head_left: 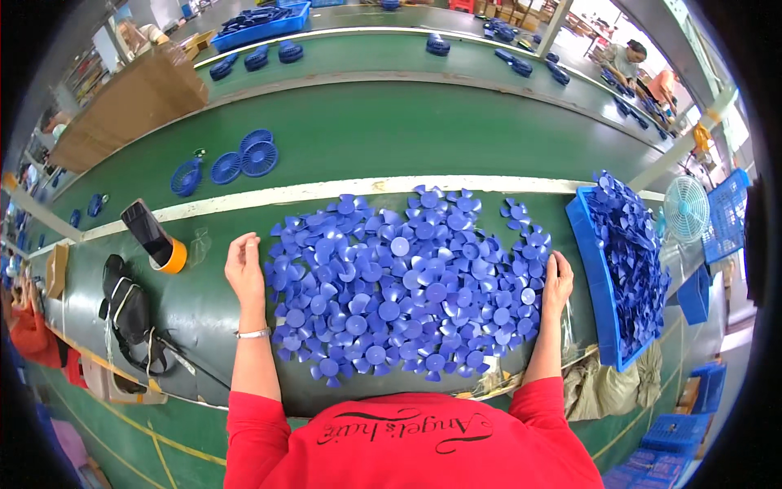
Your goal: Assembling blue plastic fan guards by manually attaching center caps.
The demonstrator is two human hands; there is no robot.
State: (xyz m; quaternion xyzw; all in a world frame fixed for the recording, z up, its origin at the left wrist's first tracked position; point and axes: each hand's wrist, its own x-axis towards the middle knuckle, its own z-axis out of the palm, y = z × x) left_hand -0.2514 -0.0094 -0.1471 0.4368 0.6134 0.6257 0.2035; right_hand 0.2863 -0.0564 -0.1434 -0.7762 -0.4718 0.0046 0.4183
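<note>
A wide heap of small blue fan blades (407, 285) lies spread in a loose layer on the dark green bench top (195, 301). At its left edge stands my left hand (244, 265), palm turned toward the blades, fingers loosely curved and nothing held. My right hand (558, 281) rests along the heap's right edge, beside the outermost blades. Its fingers are partly hidden, and no blade shows in its grasp. Both hands flank the heap.
To the right, a blue crate (599, 285) brims with more blades, near a small teal fan (687, 209). On the left lie a black phone (147, 232), an orange tape roll (171, 257) and a black bag (129, 306). Blue fan guards (259, 155) sit on the green conveyor belt (366, 122).
</note>
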